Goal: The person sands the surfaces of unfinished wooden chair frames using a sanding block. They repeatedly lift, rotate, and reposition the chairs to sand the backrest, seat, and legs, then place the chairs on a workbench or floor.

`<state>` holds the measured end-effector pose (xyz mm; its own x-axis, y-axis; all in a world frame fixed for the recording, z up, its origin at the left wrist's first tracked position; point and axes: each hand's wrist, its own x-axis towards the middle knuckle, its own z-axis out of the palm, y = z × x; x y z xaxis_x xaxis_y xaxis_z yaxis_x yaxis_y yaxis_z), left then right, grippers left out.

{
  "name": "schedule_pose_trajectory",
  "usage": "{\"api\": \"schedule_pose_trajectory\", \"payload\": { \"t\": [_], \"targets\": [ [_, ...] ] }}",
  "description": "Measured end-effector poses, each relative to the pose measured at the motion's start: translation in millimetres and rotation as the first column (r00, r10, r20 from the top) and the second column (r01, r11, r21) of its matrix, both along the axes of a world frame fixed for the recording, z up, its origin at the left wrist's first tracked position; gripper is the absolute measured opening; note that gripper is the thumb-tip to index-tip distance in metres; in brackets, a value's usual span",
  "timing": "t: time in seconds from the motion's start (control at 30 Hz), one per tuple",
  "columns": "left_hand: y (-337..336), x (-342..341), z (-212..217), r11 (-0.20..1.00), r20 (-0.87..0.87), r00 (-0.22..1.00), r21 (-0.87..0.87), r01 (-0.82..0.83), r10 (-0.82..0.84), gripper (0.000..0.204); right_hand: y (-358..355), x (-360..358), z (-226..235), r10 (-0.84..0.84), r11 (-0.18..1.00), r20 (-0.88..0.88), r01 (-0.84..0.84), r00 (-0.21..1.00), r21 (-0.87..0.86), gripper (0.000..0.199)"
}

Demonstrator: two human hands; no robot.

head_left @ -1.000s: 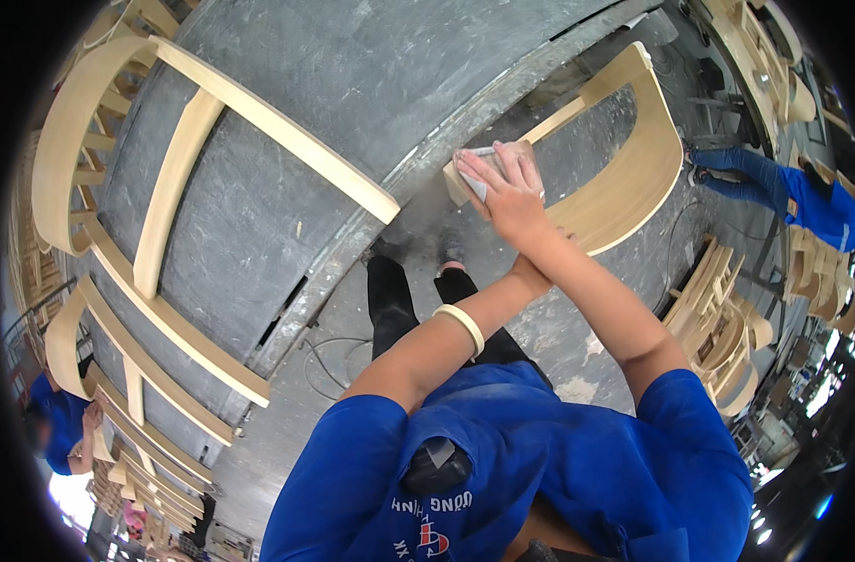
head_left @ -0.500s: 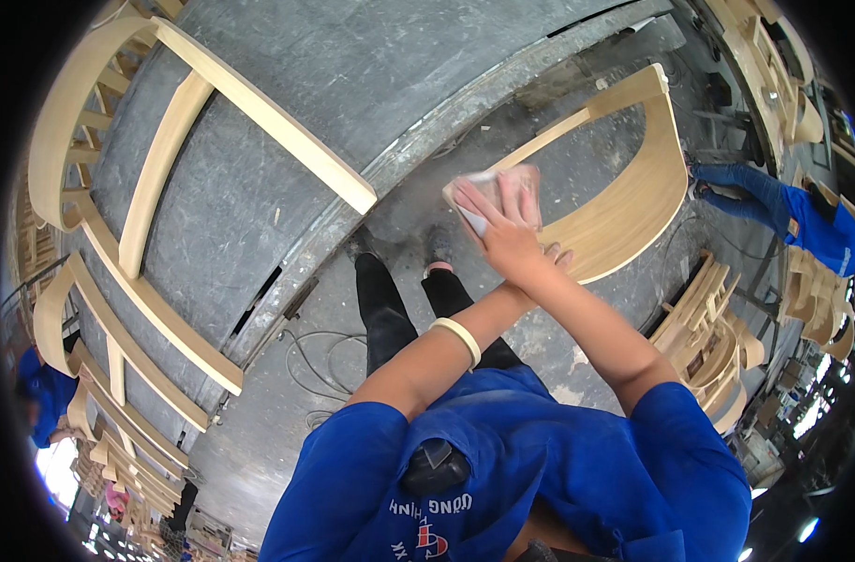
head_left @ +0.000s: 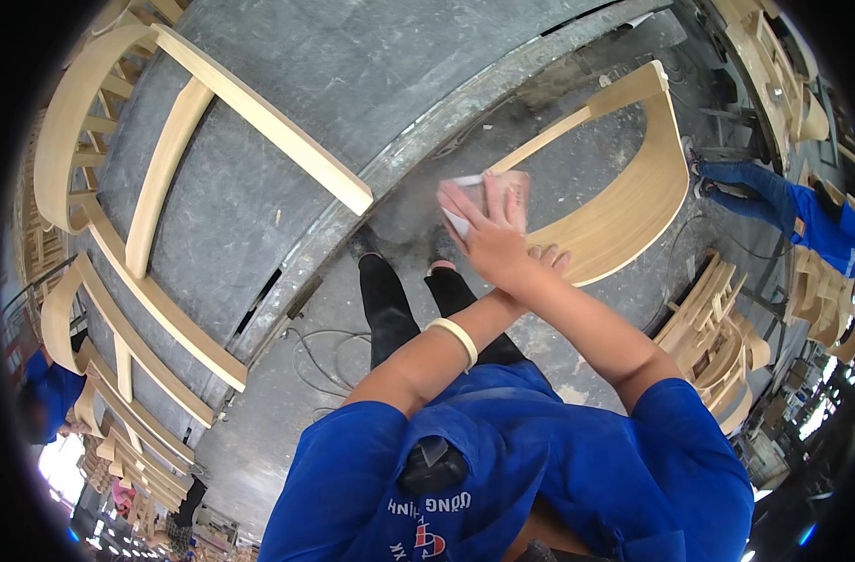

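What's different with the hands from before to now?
The right hand and its pad slid left along the curved wooden frame, uncovering more of its thin bar. More of the left hand shows. Nothing was let go; the arms are still crossed.

1 fisheye, left of 2 on wearer's head, upright, pitched steeply down. Wearer's blue shirt [head_left: 577, 450] very near, filling bottom edge; hands [head_left: 495, 245] near, just above middle. Tabletop [head_left: 296, 70] seen from above across upper left, edge bowed; floor [head_left: 266, 450] deeper below. Co-worker [head_left: 824, 223] far off, small by right rim; corners black.
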<state>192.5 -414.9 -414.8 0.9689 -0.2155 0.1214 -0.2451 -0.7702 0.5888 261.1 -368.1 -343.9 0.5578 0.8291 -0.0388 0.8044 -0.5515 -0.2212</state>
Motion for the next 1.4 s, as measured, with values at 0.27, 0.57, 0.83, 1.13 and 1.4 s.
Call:
{"api": "schedule_pose_trajectory", "payload": {
  "t": [0.27,0.57,0.83,1.13,1.4],
  "targets": [
    [9.1,3.9,4.6,0.998,-0.102,0.993,-0.017,0.058,-0.060,0.055,4.5,-3.0,-0.1,-0.025,1.000,-0.045,0.026,0.999,0.013,0.049],
    [6.7,1.1,5.8,0.999,-0.102,0.993,0.010,0.054,-0.052,0.053,13.0,5.2,3.3,-0.055,0.987,-0.059,0.063,0.997,0.147,0.045],
    [5.0,-0.2,8.4,0.997,-0.148,0.986,0.026,0.079,-0.074,0.057,23.0,-0.3,-4.0,-0.100,0.980,-0.068,0.110,0.993,0.165,0.045],
    [4.4,1.7,-6.5,0.996,-0.171,0.982,0.028,0.089,-0.083,0.060,-35.1,-18.2,12.4,-0.080,0.996,-0.049,0.078,0.996,-0.031,0.062],
    [9.5,-0.2,14.2,0.993,-0.259,0.959,-0.024,0.111,-0.114,0.058,10.2,-6.3,1.1,-0.004,0.999,-0.060,0.001,0.998,-0.037,0.057]
  ]
}}
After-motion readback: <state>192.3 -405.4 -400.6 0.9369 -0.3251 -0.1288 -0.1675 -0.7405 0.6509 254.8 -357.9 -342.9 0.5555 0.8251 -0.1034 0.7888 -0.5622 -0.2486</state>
